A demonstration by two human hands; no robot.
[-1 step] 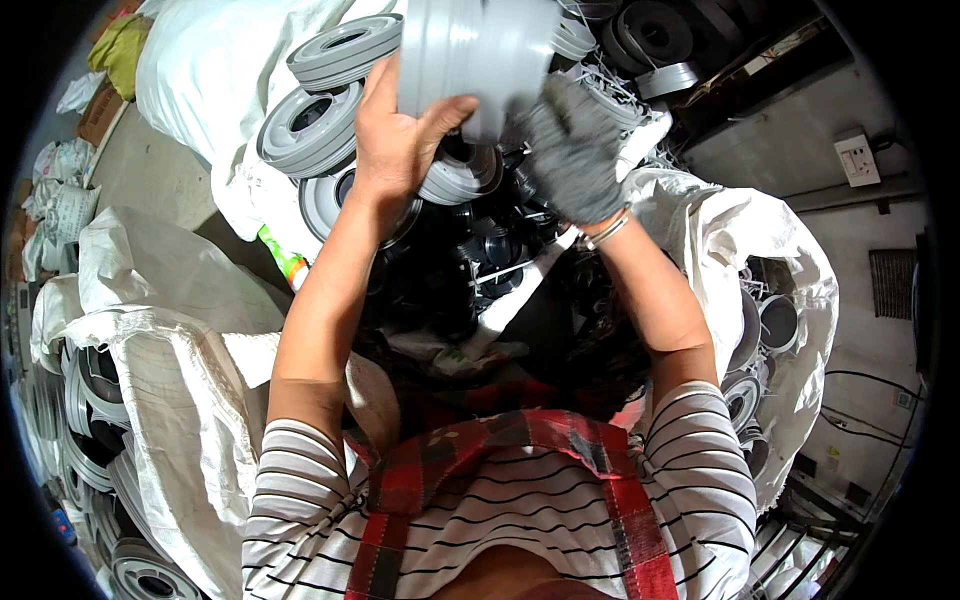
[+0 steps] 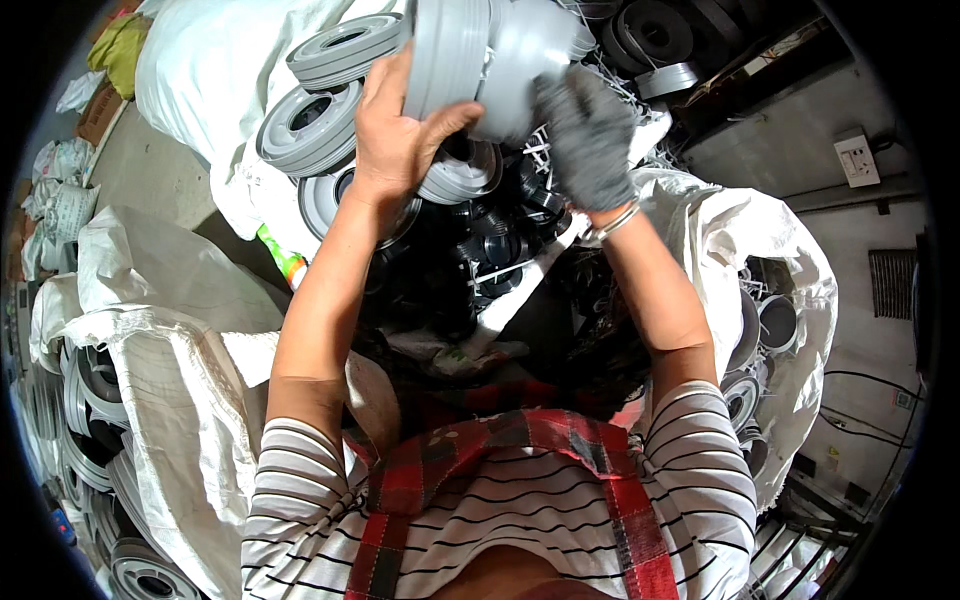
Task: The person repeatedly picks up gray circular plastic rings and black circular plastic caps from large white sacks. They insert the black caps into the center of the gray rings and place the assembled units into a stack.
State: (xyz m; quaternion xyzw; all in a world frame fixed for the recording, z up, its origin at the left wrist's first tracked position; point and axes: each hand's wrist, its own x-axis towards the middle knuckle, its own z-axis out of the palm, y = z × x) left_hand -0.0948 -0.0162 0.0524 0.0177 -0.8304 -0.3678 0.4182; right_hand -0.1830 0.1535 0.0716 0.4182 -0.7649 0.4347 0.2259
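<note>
My bare left hand (image 2: 400, 140) grips the ribbed rim of a large grey plastic part (image 2: 490, 50) held up at the top of the head view. My right hand (image 2: 590, 135), in a grey glove, presses on the same part from its right side. A metal bangle sits on the right wrist. Below both hands lies a heap of black plastic parts (image 2: 490, 250) with white sprue strips among them. Just left of my left hand, several grey ribbed discs (image 2: 320, 120) are stacked.
White woven sacks surround me: one at left (image 2: 150, 350) with grey rings inside, one at right (image 2: 770, 300) holding grey round parts. Bare concrete floor (image 2: 140, 170) shows at upper left. A wall socket (image 2: 860, 155) is at upper right.
</note>
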